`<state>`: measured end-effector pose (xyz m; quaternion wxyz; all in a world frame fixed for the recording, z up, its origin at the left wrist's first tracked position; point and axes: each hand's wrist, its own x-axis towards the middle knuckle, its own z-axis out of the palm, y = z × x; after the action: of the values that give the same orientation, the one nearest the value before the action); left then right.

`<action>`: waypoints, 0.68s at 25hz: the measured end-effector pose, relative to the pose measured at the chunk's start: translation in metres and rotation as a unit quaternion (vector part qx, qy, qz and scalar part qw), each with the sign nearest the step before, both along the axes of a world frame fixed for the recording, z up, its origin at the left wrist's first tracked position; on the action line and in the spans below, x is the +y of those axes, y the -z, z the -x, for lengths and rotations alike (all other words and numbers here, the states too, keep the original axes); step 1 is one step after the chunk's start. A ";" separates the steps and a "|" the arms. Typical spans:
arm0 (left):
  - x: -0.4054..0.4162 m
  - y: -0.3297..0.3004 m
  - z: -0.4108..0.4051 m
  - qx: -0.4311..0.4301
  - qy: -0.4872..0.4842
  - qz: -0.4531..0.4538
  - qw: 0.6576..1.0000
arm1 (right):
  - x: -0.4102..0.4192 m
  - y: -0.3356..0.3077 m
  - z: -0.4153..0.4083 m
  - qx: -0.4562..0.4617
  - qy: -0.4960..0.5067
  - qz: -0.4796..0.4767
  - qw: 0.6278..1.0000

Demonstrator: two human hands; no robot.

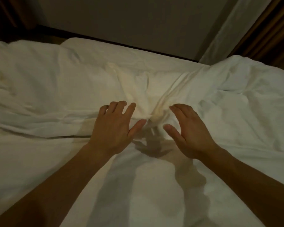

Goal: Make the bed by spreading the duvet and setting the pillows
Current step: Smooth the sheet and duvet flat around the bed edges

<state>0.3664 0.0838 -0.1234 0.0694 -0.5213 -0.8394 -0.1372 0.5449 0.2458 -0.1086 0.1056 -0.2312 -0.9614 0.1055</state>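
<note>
Fingers (118, 105) of both hands spread, straight, clamped on nothing. Left hand (112, 128) and right hand (189, 130) hover close over bunched duvet (154, 99) at bed middle. Press palms flat, sweep outward to smooth ridge.

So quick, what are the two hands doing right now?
Left hand: open, fingers spread over the white duvet, holding nothing.
Right hand: open too, holding nothing.
</note>
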 end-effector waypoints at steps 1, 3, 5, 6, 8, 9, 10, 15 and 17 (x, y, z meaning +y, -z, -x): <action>0.014 -0.003 -0.016 0.003 -0.002 0.000 1.000 | 0.012 -0.004 -0.013 0.004 -0.010 -0.003 1.000; 0.041 -0.005 -0.048 0.012 -0.006 0.000 1.000 | 0.037 -0.009 -0.043 0.012 -0.030 -0.011 0.999; 0.069 -0.008 -0.078 0.014 -0.012 -0.005 1.000 | 0.064 -0.009 -0.072 0.018 -0.044 -0.014 0.999; 0.080 -0.009 -0.088 0.013 -0.020 -0.004 1.000 | 0.076 -0.008 -0.080 0.019 -0.055 -0.012 0.998; 0.100 -0.008 -0.097 0.012 -0.042 -0.006 0.999 | 0.097 -0.003 -0.086 0.017 -0.069 -0.009 0.997; 0.109 -0.007 -0.099 0.014 -0.053 -0.010 0.998 | 0.107 0.001 -0.085 0.017 -0.071 -0.009 0.997; 0.118 -0.007 -0.098 0.015 -0.063 -0.012 0.998 | 0.116 0.004 -0.081 0.021 -0.071 -0.009 0.997; 0.158 0.011 -0.076 0.017 -0.075 -0.007 0.997 | 0.155 0.021 -0.048 0.062 -0.065 -0.001 0.996; 0.179 0.020 -0.065 -0.025 -0.091 -0.015 0.995 | 0.169 0.026 -0.042 0.070 -0.053 0.002 0.996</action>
<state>0.4318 0.2630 -0.1437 0.0683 -0.4384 -0.8825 -0.1562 0.5865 0.4149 -0.1343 0.1668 -0.1722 -0.9622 0.1292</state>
